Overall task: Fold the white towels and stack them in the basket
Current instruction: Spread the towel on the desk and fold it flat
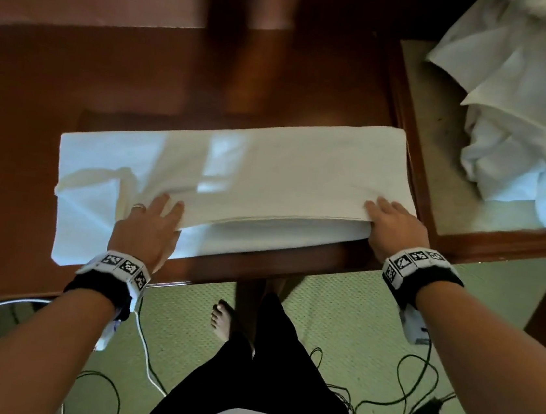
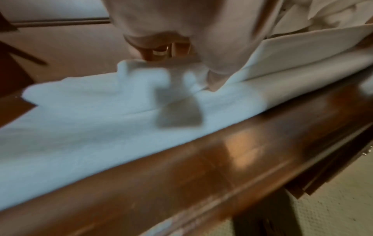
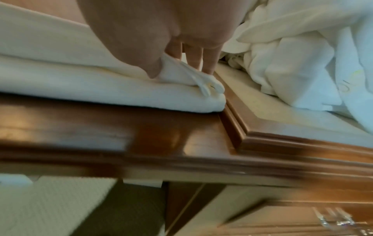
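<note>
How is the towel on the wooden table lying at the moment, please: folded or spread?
Partly folded: the towel lies doubled lengthwise, layers showing along its near edge.

A glossy reddish-brown wooden table fills the middle; a wood-framed side surface with a pale top adjoins it; black cables trail across green carpet.
</note>
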Action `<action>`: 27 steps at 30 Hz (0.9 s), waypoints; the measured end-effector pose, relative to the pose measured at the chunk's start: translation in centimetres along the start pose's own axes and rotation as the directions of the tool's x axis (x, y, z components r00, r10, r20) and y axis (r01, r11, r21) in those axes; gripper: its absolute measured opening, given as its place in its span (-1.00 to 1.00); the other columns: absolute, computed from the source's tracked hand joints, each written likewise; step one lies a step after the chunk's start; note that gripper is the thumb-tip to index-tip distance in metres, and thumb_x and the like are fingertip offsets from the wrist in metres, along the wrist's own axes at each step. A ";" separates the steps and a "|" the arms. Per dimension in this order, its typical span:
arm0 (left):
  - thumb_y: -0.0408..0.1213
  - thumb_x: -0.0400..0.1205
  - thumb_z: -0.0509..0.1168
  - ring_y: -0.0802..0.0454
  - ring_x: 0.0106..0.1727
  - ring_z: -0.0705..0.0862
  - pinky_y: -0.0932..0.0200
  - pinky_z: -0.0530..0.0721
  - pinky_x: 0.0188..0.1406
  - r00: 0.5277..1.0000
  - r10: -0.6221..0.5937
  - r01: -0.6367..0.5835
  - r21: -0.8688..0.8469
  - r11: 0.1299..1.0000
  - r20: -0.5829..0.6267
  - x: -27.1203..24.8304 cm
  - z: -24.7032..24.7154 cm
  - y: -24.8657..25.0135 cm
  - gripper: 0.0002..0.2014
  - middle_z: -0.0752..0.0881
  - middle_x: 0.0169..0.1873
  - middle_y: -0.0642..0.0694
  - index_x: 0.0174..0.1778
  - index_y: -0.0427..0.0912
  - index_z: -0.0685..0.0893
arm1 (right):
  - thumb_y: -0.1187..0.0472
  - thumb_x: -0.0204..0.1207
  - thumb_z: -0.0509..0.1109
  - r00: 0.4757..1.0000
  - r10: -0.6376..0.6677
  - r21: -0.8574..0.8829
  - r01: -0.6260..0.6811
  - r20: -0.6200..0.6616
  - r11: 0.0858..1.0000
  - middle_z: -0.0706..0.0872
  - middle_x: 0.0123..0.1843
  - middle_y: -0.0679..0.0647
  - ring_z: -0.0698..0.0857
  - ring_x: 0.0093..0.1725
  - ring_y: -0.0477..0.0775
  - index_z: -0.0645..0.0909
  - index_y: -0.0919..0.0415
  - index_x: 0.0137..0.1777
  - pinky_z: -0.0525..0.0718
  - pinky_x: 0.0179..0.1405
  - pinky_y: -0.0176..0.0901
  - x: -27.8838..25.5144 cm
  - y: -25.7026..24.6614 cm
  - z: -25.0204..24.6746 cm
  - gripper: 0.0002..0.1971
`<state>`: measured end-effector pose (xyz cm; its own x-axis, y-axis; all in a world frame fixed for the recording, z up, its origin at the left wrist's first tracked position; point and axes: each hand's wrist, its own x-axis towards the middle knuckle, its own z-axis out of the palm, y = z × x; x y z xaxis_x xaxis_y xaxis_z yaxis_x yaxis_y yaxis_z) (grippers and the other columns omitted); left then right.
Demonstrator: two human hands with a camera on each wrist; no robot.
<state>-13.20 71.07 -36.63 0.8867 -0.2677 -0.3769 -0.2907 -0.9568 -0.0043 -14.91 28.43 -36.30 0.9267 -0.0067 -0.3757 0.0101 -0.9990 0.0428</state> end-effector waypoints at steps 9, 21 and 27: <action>0.14 0.65 0.25 -0.42 0.31 0.52 -0.28 0.70 -0.03 0.948 -0.305 0.309 -0.026 0.951 0.091 -3.9 1.6 0.0 -0.22 0.21 0.63 -0.24 0.73 0.01 0.08 | 0.47 0.21 0.45 0.982 -0.171 -0.043 0.168 -0.082 0.985 0.53 0.46 0.42 0.57 0.39 0.49 0.59 0.37 0.27 0.66 0.19 0.33 -0.6 -4.3 1.0 -0.46; -0.57 0.30 0.56 -0.51 0.33 0.64 -0.46 0.66 0.13 0.965 0.112 -0.110 0.020 0.994 -0.235 -4.9 5.2 -3.1 -0.20 0.61 0.47 -0.29 0.52 -0.14 0.56 | 0.60 0.16 0.55 0.840 -0.430 0.110 0.487 -0.332 0.867 0.70 0.35 0.29 0.70 0.29 0.45 0.75 0.37 0.11 0.80 0.01 0.27 -0.5 -8.3 3.3 -0.53; -0.25 0.47 0.48 -0.46 0.48 0.53 -0.43 0.64 0.25 0.980 0.166 -0.173 -0.052 0.984 -0.112 -5.1 6.0 -3.4 -0.34 0.52 0.55 -0.29 0.54 -0.11 0.53 | 0.44 0.20 0.61 0.850 -0.414 0.177 0.485 -0.326 0.856 0.71 0.36 0.24 0.67 0.34 0.40 0.76 0.34 0.03 0.81 -0.01 0.23 -0.5 -8.6 3.3 -0.65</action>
<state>-18.88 76.38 -40.29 0.8608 -0.4341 -0.2658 -0.4205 -0.9007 0.1094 -16.67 36.87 -39.57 0.9057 0.4224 -0.0347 0.3922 -0.8663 -0.3092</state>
